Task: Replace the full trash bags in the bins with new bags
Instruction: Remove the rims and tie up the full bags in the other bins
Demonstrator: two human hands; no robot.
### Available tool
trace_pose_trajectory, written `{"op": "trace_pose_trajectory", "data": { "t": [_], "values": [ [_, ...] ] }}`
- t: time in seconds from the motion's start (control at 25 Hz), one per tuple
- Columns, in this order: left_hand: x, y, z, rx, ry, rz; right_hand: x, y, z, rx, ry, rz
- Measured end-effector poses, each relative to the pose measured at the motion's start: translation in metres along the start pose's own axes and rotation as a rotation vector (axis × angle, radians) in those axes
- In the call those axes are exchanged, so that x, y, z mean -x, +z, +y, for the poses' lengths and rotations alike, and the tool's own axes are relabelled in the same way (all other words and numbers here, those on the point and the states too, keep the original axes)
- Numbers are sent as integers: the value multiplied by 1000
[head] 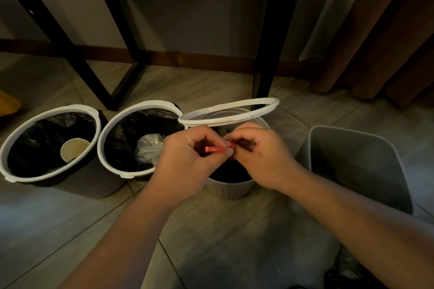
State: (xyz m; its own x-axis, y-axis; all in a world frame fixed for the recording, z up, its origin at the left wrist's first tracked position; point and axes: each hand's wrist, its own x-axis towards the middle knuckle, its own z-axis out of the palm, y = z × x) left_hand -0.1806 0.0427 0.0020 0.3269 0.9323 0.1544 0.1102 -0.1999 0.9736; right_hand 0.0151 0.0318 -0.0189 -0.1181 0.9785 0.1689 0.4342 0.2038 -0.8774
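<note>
While both hands (pixel 187 159) (pixel 263 159) pinch glossy red strip (pixel 215 149) | round ribbed bin (pixel 231 189)

Third black bag (pixel 231 172) largely hidden, yellow object (pixel 7 103) cropped at edge

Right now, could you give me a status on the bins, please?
Left hand and right hand both pinching red drawstring over third round bin. White ring tilted on its rim. Nothing blocking.

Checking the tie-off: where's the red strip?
Head view, centre: red strip pinched between left hand and right hand, over the ribbed bin with the lifted white ring.
</note>
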Motion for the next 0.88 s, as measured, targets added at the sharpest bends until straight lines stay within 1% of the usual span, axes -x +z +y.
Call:
{"op": "trace_pose_trajectory", "data": {
  "t": [0.08,0.16,0.24,0.32,0.4,0.52,0.6,0.64,0.72,0.8,0.88],
  "values": [
    [1,-2,-1,49,-20,23,-2,-1,-1,-76,71,24],
    [3,-4,-2,30,-20,14,-2,-1,-2,-147,136,7],
    [5,-6,-2,-84,20,4,-2,-3,-3,-203,135,-28],
    [6,-7,-4,-259,124,21,-2,-6,-6,-326,137,-55],
    [5,-7,-5,-385,229,40,-2,-8,-7,-454,167,-40],
    [4,-7,-7,-418,288,56,-3,-10,-8,-512,221,18],
    [3,-6,-9,-416,294,71,-4,-11,-7,-526,248,51],
    [3,-6,-9,-404,272,81,-4,-13,-7,-513,248,70],
    [3,-5,-10,-333,158,99,-4,-19,-4,-425,203,104],
    [3,-7,-9,-188,7,112,-4,-27,-1,-364,151,129],
    [2,-11,-9,-59,-95,134,-5,-38,4,-370,120,170]
  ]
}}
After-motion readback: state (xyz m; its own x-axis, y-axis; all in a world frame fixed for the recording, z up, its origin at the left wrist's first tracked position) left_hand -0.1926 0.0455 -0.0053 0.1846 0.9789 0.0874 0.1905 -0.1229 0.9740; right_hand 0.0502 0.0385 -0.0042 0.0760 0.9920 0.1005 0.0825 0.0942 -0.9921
